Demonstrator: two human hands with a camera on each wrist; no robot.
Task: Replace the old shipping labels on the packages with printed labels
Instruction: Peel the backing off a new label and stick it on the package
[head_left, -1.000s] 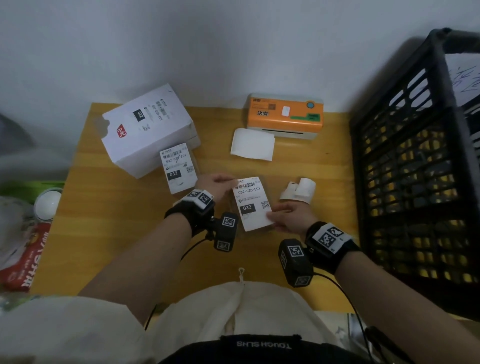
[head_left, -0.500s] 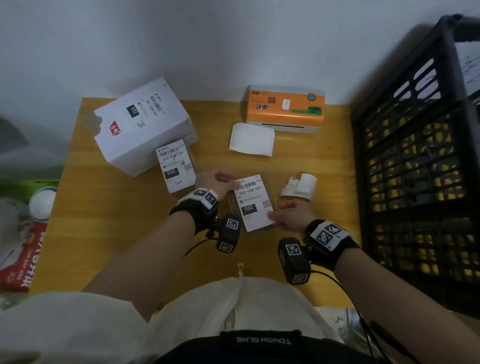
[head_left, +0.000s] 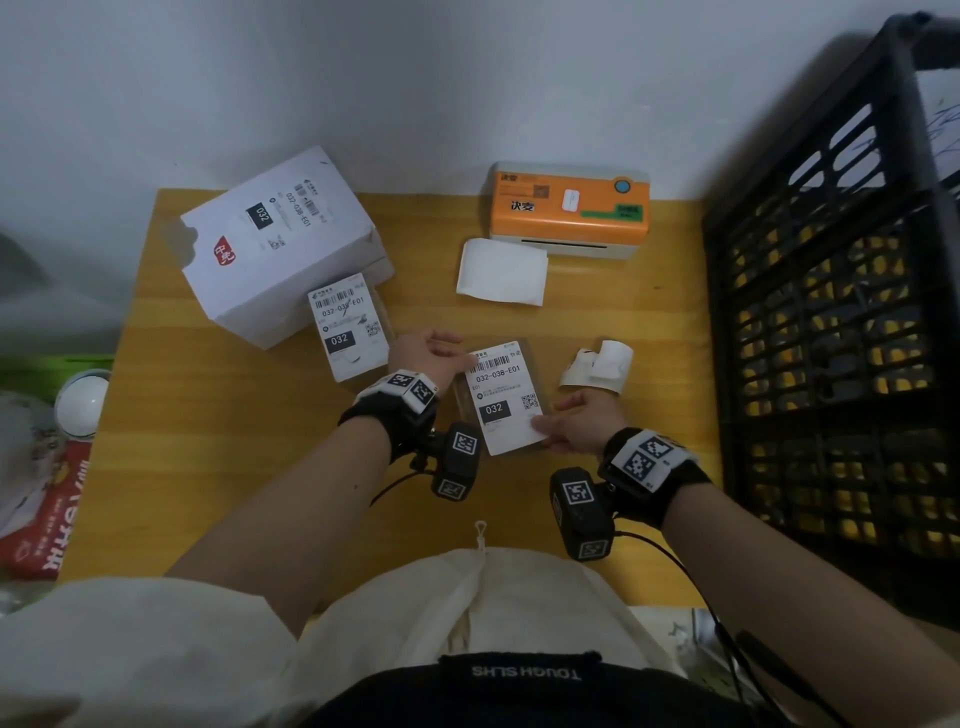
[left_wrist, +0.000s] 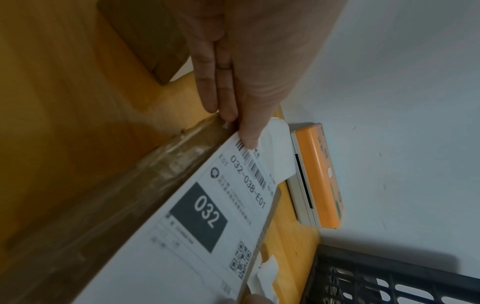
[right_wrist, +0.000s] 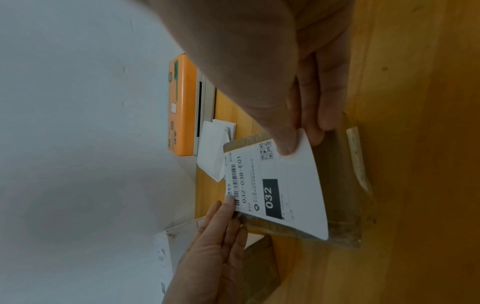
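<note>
A white printed shipping label (head_left: 503, 395) is held over the flat brown taped package (right_wrist: 337, 185) near the yellow wooden table's (head_left: 208, 467) front edge, far corner pressed by straight left hand (head_left: 428, 353) fingers, near corner pinched by the right hand (head_left: 582, 423); not yet smoothed down, two other packages appear labelled.

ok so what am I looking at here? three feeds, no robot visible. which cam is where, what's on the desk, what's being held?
No robot: a person wears one head camera and one on each wrist. The head view looks down at a wooden table; the wrist views look along the fingers. The left hand presses straight fingers on the far corner of a printed label; the right hand pinches its near corner over a brown package. Also there: an orange label printer, a white box, a second labelled package, peeled backing paper.
</note>
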